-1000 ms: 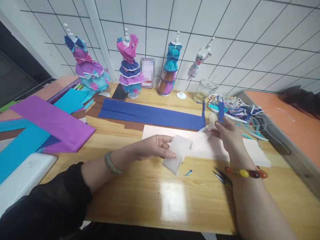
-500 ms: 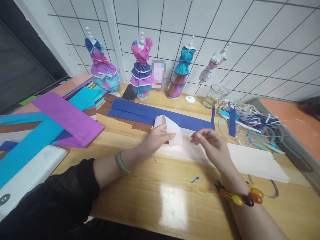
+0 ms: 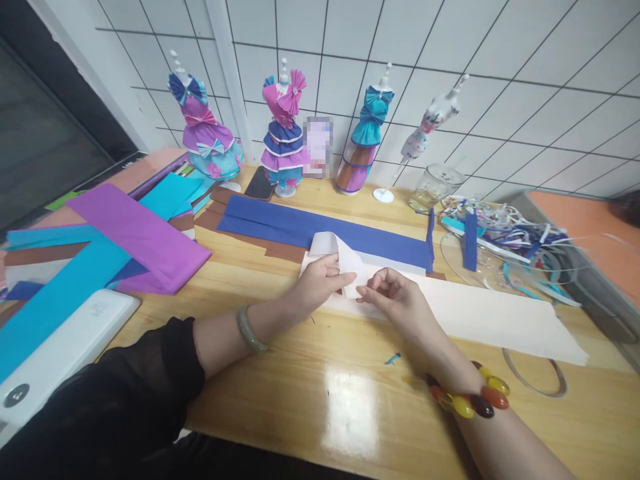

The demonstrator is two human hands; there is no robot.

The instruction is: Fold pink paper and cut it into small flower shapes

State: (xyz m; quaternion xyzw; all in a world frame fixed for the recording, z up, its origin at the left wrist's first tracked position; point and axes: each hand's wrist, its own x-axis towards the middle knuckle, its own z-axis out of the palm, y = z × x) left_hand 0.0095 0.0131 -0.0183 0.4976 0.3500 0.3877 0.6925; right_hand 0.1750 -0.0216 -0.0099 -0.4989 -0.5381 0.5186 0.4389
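Observation:
A folded piece of white paper (image 3: 350,261) stands up from a long pale strip (image 3: 480,310) lying on the table. My left hand (image 3: 323,283) pinches this white piece between thumb and fingers. At its lower right corner, my right hand (image 3: 395,297) has thumb and index finger pressed together at the edge of the paper, the other fingers curled. A wide dark blue strip (image 3: 280,223) lies behind both hands, with brown material (image 3: 287,249) partly under it.
Dressed mini mannequins (image 3: 283,150) and a bare-stand one (image 3: 423,137) line the wall. Purple and blue strips (image 3: 135,233) and a white device (image 3: 75,353) lie left. A glass (image 3: 437,187) and scraps (image 3: 505,233) sit right, a teal snippet (image 3: 393,359) in front.
My right hand has moved left and slightly down to the white piece, closing the gap between my hands. The view has shifted slightly.

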